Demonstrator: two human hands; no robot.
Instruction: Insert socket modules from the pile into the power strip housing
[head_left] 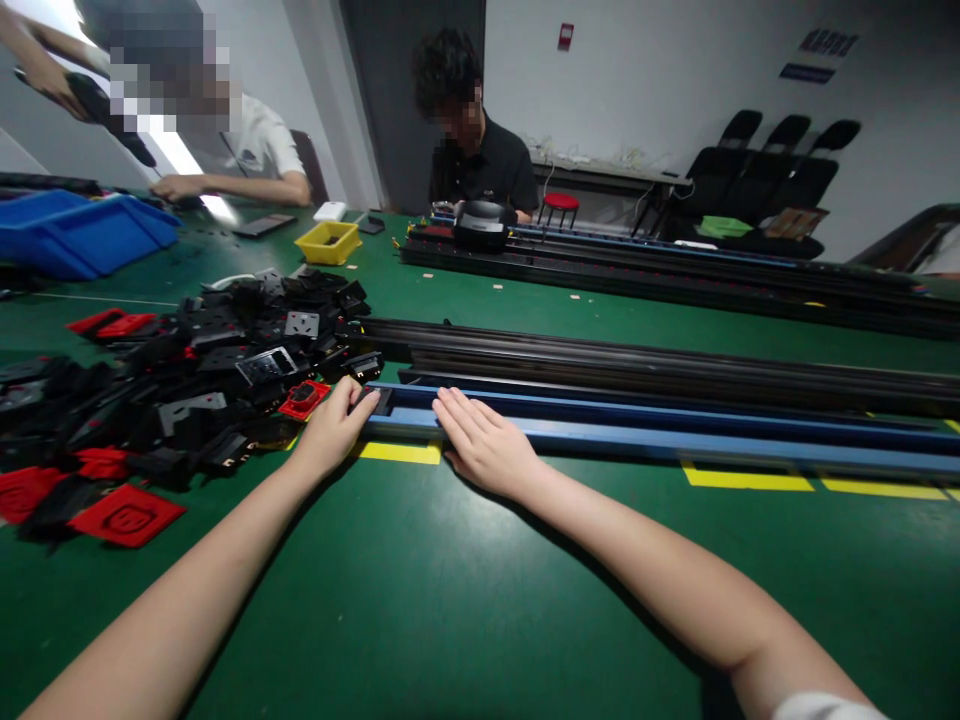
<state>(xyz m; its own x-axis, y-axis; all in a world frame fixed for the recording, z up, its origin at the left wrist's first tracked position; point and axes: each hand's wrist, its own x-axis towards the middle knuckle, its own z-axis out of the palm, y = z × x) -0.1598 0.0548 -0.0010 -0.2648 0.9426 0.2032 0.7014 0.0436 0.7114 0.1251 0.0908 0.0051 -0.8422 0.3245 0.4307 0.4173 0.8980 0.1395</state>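
Observation:
A long blue metal channel (600, 428) lies across the table in front of me, its open side up. At its left end sits a black plastic piece (384, 400), partly covered by my fingers. My left hand (337, 425) is closed around that end, thumb against the black piece. My right hand (487, 440) lies flat over the channel's near wall, fingers stretched out together, holding nothing. Close to my left hand, a red socket module (304, 398) rests at the edge of a heap of black socket modules (217, 350).
Black rails (637, 365) lie just behind the channel. More rails (675, 280) stretch across the far side, near a seated person (484, 160). Another person (255, 150) holds a dark tool at left. A blue bin (90, 235) and yellow bin (328, 243) stand on the green table (465, 600).

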